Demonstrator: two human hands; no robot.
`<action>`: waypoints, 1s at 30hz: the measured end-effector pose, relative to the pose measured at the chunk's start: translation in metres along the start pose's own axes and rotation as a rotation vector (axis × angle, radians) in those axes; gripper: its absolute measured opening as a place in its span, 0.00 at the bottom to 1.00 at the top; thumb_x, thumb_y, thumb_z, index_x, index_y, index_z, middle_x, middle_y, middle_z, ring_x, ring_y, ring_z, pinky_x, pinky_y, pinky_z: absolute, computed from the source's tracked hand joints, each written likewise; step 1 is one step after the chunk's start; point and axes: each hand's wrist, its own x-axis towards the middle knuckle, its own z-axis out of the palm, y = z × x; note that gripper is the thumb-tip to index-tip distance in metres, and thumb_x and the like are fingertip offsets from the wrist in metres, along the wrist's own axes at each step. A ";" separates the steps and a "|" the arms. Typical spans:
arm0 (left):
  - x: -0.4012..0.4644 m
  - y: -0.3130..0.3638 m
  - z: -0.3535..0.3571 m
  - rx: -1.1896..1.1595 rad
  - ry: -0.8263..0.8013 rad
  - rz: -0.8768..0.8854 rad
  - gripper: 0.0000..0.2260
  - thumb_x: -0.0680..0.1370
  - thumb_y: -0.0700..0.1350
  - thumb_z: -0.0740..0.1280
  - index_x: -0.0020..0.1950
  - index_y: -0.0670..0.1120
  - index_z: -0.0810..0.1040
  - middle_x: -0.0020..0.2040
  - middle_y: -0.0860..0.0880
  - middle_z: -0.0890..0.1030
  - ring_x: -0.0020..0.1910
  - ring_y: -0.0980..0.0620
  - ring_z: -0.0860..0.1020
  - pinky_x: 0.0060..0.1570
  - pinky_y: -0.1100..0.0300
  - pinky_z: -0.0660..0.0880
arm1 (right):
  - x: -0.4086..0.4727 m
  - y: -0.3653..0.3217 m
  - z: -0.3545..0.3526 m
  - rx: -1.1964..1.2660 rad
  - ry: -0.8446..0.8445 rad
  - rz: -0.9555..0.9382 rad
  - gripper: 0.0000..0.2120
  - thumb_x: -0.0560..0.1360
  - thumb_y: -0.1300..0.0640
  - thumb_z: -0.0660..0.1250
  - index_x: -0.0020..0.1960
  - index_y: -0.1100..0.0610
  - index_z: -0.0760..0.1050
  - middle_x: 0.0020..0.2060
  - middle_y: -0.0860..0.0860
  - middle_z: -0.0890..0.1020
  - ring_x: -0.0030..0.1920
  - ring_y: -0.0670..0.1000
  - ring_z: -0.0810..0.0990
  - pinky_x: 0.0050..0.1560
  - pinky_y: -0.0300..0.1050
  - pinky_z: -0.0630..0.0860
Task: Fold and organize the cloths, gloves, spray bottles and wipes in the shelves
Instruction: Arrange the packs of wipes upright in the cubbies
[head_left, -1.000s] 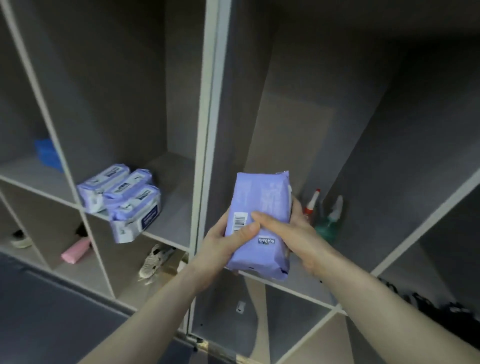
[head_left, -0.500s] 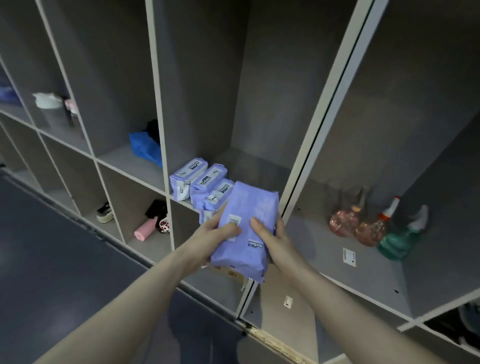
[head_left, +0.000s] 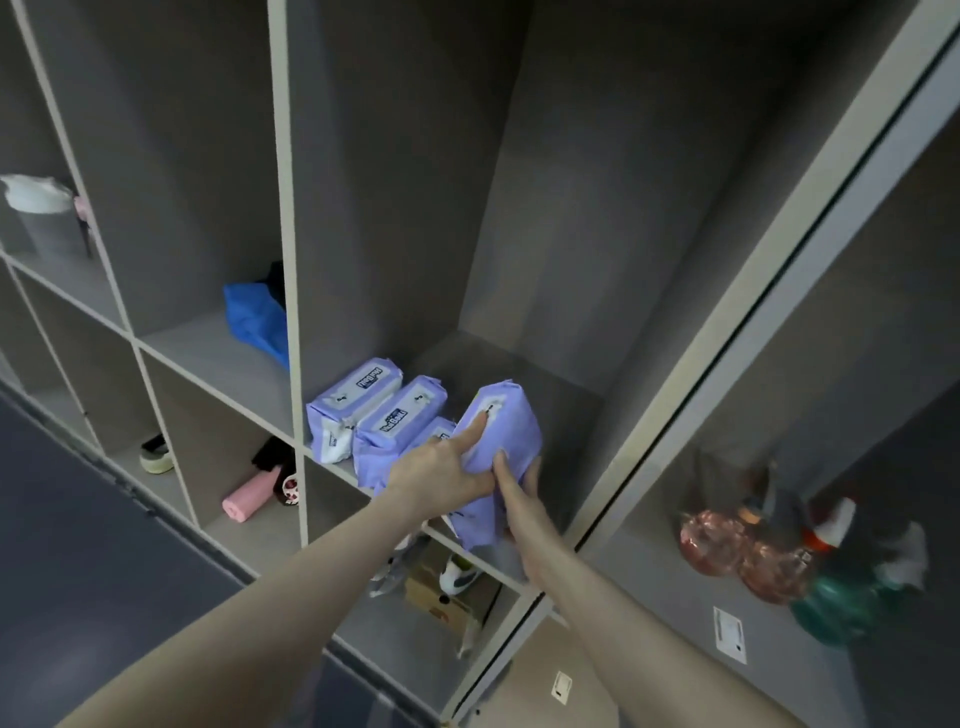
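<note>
A purple pack of wipes (head_left: 501, 436) is held over the front of the middle shelf (head_left: 556, 384), label side up. My left hand (head_left: 441, 467) presses on its top and left side. My right hand (head_left: 519, 499) grips its near right edge from below. Three more purple wipe packs lie side by side on the same shelf, the leftmost (head_left: 353, 405), the middle one (head_left: 400, 426) and a third (head_left: 434, 434) partly hidden by my left hand. The held pack sits just right of them.
Two pink spray bottles (head_left: 709, 540) (head_left: 774, 571) and a green one (head_left: 841, 608) stand in the right compartment. A blue cloth (head_left: 257, 319) lies one compartment left. Below are a pink roll (head_left: 252, 496), shoes (head_left: 156, 457) and a cardboard box (head_left: 441, 597). A white-topped container (head_left: 39, 208) is far left.
Both hands have carried the pack leftward from the spray-bottle compartment to the shelf with the other wipes and turned it label up; the view swung left with them.
</note>
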 end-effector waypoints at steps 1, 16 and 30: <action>0.011 -0.004 0.006 0.005 -0.021 0.000 0.32 0.75 0.61 0.63 0.76 0.64 0.52 0.59 0.43 0.76 0.59 0.44 0.75 0.55 0.56 0.72 | 0.012 0.005 0.002 -0.017 0.006 0.016 0.33 0.78 0.37 0.56 0.77 0.44 0.48 0.70 0.47 0.67 0.69 0.48 0.69 0.68 0.44 0.67; 0.073 -0.061 0.032 0.747 -0.297 0.336 0.18 0.82 0.53 0.56 0.72 0.64 0.63 0.79 0.53 0.54 0.77 0.44 0.49 0.69 0.36 0.55 | 0.075 0.061 0.005 -0.104 0.079 0.134 0.32 0.80 0.60 0.62 0.77 0.47 0.48 0.70 0.51 0.71 0.65 0.51 0.73 0.50 0.32 0.75; 0.035 -0.012 -0.048 0.198 -0.215 0.313 0.24 0.78 0.56 0.64 0.74 0.57 0.66 0.75 0.54 0.63 0.73 0.53 0.64 0.66 0.57 0.66 | -0.018 -0.028 -0.011 -0.017 0.121 0.054 0.26 0.76 0.62 0.67 0.67 0.45 0.62 0.54 0.45 0.75 0.51 0.43 0.77 0.42 0.31 0.75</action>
